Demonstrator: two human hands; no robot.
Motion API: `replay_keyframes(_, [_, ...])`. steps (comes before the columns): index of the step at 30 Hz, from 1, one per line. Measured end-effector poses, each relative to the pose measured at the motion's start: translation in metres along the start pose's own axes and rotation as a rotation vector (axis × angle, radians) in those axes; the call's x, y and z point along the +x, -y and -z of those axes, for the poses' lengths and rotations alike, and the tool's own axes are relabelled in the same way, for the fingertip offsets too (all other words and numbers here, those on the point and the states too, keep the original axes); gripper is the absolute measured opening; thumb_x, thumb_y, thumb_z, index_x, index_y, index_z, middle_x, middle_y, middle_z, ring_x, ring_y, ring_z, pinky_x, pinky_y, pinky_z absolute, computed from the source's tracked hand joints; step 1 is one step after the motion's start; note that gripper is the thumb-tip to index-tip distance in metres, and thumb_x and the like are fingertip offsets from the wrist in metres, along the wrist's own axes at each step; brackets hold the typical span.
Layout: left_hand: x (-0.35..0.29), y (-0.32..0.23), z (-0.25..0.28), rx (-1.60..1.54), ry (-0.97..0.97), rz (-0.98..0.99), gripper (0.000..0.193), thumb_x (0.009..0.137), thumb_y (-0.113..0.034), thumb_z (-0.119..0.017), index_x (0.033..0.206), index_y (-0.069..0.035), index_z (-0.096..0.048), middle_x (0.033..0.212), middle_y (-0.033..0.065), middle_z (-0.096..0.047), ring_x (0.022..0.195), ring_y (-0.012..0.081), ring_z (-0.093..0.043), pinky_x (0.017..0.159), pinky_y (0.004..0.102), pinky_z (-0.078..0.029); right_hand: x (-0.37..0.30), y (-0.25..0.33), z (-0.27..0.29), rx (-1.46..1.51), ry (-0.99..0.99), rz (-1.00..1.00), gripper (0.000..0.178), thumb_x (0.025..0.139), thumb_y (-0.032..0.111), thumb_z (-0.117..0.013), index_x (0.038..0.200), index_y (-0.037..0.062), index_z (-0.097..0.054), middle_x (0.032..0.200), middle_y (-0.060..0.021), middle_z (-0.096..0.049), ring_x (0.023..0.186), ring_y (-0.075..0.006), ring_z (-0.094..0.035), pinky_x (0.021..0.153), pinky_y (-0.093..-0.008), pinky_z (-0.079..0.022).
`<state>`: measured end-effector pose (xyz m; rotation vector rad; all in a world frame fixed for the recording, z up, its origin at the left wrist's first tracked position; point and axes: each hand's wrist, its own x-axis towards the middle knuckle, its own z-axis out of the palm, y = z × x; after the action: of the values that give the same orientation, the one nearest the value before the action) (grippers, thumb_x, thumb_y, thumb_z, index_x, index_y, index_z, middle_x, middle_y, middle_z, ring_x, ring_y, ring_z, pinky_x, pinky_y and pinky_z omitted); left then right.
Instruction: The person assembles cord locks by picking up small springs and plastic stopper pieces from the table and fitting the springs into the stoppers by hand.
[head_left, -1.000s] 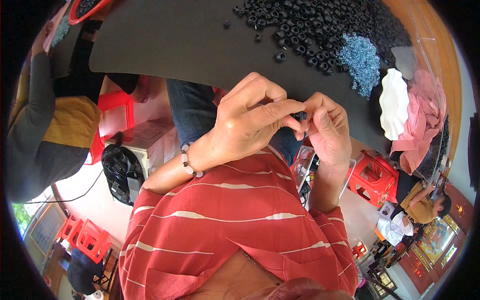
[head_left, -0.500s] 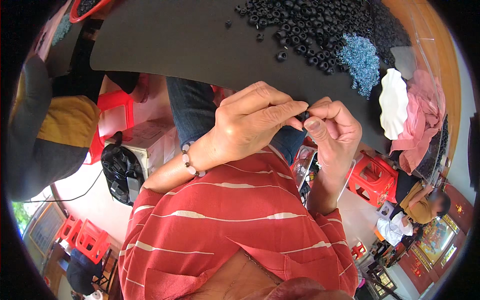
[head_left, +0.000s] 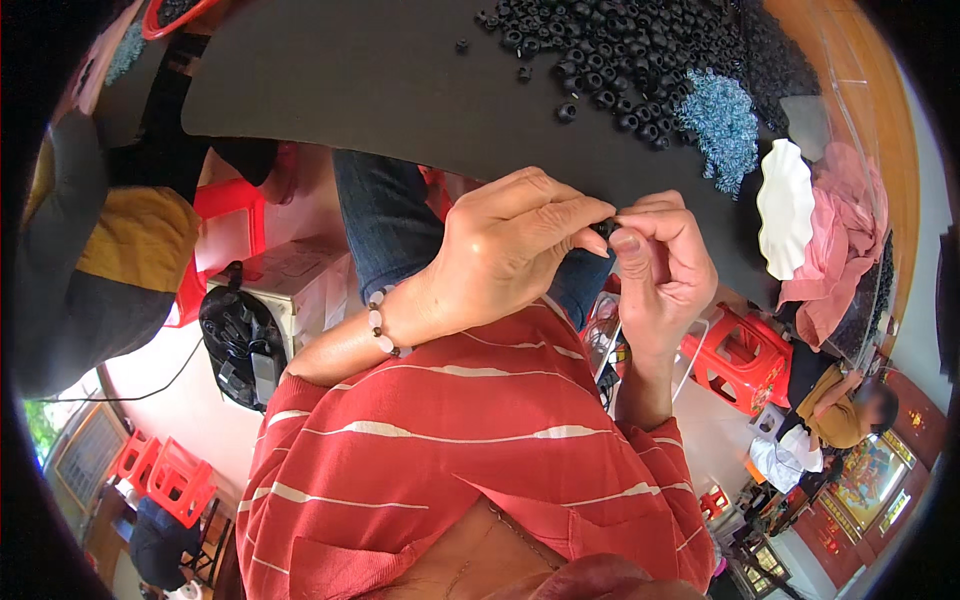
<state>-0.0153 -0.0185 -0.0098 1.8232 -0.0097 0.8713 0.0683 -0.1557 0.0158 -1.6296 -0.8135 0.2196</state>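
Observation:
My left hand [head_left: 515,235] and my right hand [head_left: 665,265] meet above my lap, at the near edge of the dark table mat [head_left: 350,90]. A small black plastic piece [head_left: 605,228] shows between the fingertips. Left thumb and fingers pinch it from one side; the right thumb and forefinger press in from the other, partly covering it. On the mat beyond lie many round black plastic pieces with holes [head_left: 600,70]. Beside them is a heap of tiny bluish pieces [head_left: 722,125], too small to make out singly.
To the right stand a white wavy-edged dish [head_left: 786,210] and a crumpled pink cloth [head_left: 835,230]. A red stool [head_left: 740,360] is low on the right. On the left a person in a dark and mustard top [head_left: 130,245] sits near a carton [head_left: 300,285] holding a black cable bundle [head_left: 240,340].
The right hand has turned slightly, its fingers drawing closer together around the black piece. My left hand has shifted only a little, and the heaps look the same.

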Motion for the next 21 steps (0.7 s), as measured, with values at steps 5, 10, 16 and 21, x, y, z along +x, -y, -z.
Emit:
replay_keyframes(5, [-0.002,0.002,-0.002,-0.062,0.01,0.052,0.028,0.069,0.008,-0.072,0.097,0.001,-0.07,0.084,0.0114,-0.066,0.07,0.0174,-0.064,0.057,0.0267,-0.052,0.014,-0.005,0.012,-0.281,0.081,0.218,0.014,0.084,0.012,-0.07,0.083,0.0026,-0.06,0.074,-0.005,-0.058,0.067,-0.0189,-0.054,0.06,-0.0268,-0.043])
replay_keyframes(10, [-0.001,0.003,-0.002,-0.036,0.011,0.003,0.029,0.068,0.009,-0.072,0.096,0.001,-0.07,0.083,0.0109,-0.066,0.07,0.0183,-0.063,0.056,0.0268,-0.051,0.026,-0.014,0.019,-0.54,0.241,0.601,0.017,0.083,0.017,-0.068,0.079,0.0045,-0.057,0.071,-0.0048,-0.056,0.064,-0.0248,-0.052,0.056,-0.0314,-0.043])
replay_keyframes(16, [-0.002,0.005,-0.005,0.051,-0.051,-0.098,0.034,0.063,0.011,-0.073,0.095,0.002,-0.069,0.084,0.0111,-0.065,0.07,0.0214,-0.062,0.057,0.0282,-0.05,0.025,-0.013,0.011,-0.488,0.237,0.535,0.014,0.088,0.014,-0.062,0.08,0.0034,-0.055,0.068,-0.006,-0.051,0.06,-0.0239,-0.047,0.053,-0.033,-0.039])
replay_keyframes(21, [-0.002,0.012,-0.006,0.089,-0.078,-0.143,0.037,0.06,0.013,-0.073,0.095,0.003,-0.069,0.085,0.011,-0.065,0.07,0.0218,-0.062,0.057,0.0287,-0.05,0.018,-0.007,0.002,-0.451,0.194,0.329,0.013,0.09,0.008,-0.055,0.078,0.002,-0.052,0.067,-0.0083,-0.049,0.06,-0.0249,-0.046,0.053,-0.0342,-0.038])
